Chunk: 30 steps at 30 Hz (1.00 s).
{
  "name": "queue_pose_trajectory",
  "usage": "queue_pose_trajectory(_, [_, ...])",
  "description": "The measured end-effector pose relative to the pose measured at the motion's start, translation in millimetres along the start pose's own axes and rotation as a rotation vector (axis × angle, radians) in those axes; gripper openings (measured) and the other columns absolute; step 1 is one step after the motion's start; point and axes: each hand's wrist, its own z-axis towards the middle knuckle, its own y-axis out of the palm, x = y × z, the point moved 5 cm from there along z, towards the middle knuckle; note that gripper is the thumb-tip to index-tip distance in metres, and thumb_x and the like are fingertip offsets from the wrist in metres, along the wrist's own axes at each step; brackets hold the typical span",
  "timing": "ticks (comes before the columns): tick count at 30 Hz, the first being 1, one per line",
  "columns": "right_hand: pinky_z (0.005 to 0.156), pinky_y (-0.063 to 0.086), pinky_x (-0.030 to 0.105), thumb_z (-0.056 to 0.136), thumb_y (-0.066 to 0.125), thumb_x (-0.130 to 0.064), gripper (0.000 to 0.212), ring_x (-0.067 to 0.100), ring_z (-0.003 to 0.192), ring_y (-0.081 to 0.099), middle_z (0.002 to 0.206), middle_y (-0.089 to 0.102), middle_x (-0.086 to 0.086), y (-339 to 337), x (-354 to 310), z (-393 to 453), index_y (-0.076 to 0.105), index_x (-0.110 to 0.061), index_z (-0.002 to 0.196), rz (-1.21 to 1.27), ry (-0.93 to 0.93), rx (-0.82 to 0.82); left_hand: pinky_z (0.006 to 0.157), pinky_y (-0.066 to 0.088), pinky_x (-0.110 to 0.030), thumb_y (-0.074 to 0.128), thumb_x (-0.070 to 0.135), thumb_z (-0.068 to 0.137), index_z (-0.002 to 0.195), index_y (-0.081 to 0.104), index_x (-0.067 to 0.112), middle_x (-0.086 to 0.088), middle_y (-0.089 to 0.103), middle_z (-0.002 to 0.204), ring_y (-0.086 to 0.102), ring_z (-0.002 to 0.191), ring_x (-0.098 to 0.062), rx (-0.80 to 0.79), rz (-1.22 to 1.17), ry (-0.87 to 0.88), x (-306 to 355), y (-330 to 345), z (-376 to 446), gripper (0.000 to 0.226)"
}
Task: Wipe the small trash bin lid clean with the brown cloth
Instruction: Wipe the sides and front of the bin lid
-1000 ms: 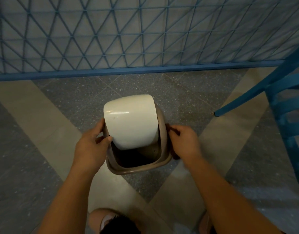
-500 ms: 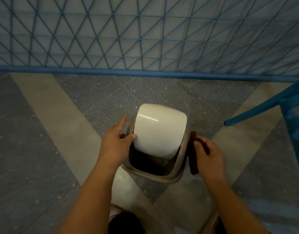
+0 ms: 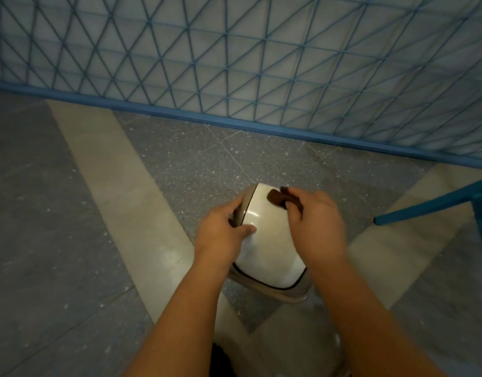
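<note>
Right hand (image 3: 314, 225): fingers curled round a bunched brown cloth (image 3: 279, 198), pressing it onto the far upper part of the white swing lid (image 3: 267, 240). Left hand (image 3: 220, 235): fingers wrapped over the bin's taupe rim (image 3: 241, 210) at the left edge, thumb lying on the lid surface, steadying it. Small trash bin (image 3: 294, 293) stands on the speckled floor (image 3: 196, 170), near a blue lattice fence (image 3: 234, 63); blue chair leg (image 3: 424, 208) well off to the right.

Judgement: wiping just begun, near side unwiped. Lid likely pivots, so keep the left thumb bracing. Draw cloth toward the body in overlapping strokes, flattening the wad for wider contact.
</note>
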Motion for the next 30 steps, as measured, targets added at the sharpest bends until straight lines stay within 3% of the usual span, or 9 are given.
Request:
queue_pose_trajectory(7, [0.083,0.036,0.021,0.094,0.05,-0.021,0.034,0.02,0.109,0.051,0.117,0.056,0.004,33,-55,3,0.058,-0.025,0.127,-0.061,-0.276,-0.176,0.085,0.051,-0.036,0.074,0.017,0.079,0.114,0.065,0.027,0.002,0.066,0.102,0.062,0.093,-0.017,0.064,0.008,0.034,-3,1,-1,0.037])
queue_pose_trajectory(10, [0.078,0.034,0.02,0.095,0.05,-0.02,0.031,0.019,0.101,0.054,0.113,0.057,0.004,7,-24,18,0.061,-0.027,0.123,-0.069,-0.173,-0.112,0.092,0.048,-0.034,0.077,0.023,0.077,0.131,0.056,0.032,0.001,0.064,0.116,0.061,0.102,-0.019,0.034,-0.018,0.015,-1,1,-3,0.058])
queue_pose_trajectory(13, [0.082,0.042,0.029,0.094,0.051,-0.02,0.034,0.024,0.108,0.055,0.119,0.059,0.007,-8,-7,34,0.057,-0.024,0.127,-0.08,-0.083,-0.084,0.101,0.041,-0.037,0.081,0.032,0.073,0.146,0.035,0.027,-0.001,0.05,0.14,0.051,0.123,-0.022,-0.011,-0.036,-0.073,-5,-2,-7,0.087])
queue_pose_trajectory(16, [0.088,0.043,0.034,0.092,0.056,-0.023,0.037,0.023,0.113,0.053,0.124,0.06,0.003,-10,-30,46,0.053,-0.026,0.129,-0.075,-0.185,-0.091,0.106,0.039,-0.043,0.085,0.048,0.061,0.153,0.015,0.025,-0.004,0.035,0.151,0.038,0.136,-0.025,-0.106,0.004,-0.223,-22,-6,-14,0.118])
queue_pose_trajectory(18, [0.088,0.042,0.034,0.092,0.055,-0.023,0.034,0.022,0.113,0.052,0.122,0.061,0.003,-9,-47,55,0.055,-0.027,0.126,-0.127,-0.285,-0.101,0.11,0.035,-0.046,0.086,0.052,0.058,0.153,0.008,0.025,-0.006,0.025,0.156,0.03,0.14,-0.027,-0.187,0.092,-0.293,-33,-7,-20,0.126])
queue_pose_trajectory(20, [0.089,0.042,0.035,0.092,0.055,-0.023,0.033,0.022,0.113,0.051,0.12,0.062,0.003,-7,-57,61,0.058,-0.027,0.124,-0.195,-0.368,-0.088,0.11,0.035,-0.043,0.081,0.046,0.069,0.153,0.014,0.022,-0.006,0.026,0.156,0.032,0.14,-0.027,-0.208,0.119,-0.321,-40,-9,-21,0.11])
queue_pose_trajectory(24, [0.089,0.04,0.035,0.092,0.055,-0.023,0.032,0.024,0.107,0.051,0.116,0.064,0.001,15,-60,47,0.06,-0.027,0.123,-0.285,-0.488,-0.163,0.102,0.042,-0.033,0.062,0.02,0.091,0.144,0.04,0.02,-0.007,0.052,0.138,0.053,0.121,-0.023,0.018,-0.049,-0.292,-40,-36,-12,0.058])
queue_pose_trajectory(26, [0.087,0.044,0.04,0.09,0.057,-0.015,0.035,0.026,0.102,0.053,0.116,0.065,0.003,29,-58,32,0.06,-0.025,0.123,-0.275,-0.536,-0.208,0.1,0.045,-0.035,0.063,0.018,0.089,0.143,0.042,0.021,-0.006,0.057,0.131,0.057,0.114,-0.023,0.021,-0.054,-0.295,-40,-41,-13,0.058])
queue_pose_trajectory(30, [0.078,0.049,0.046,0.08,0.063,-0.003,0.044,0.03,0.093,0.056,0.11,0.066,0.005,38,-52,16,0.063,-0.021,0.121,-0.228,-0.561,-0.137,0.098,0.047,-0.037,0.074,0.014,0.079,0.141,0.042,0.014,-0.009,0.054,0.134,0.054,0.118,-0.028,-0.256,0.11,-0.323,-37,-16,-28,0.069])
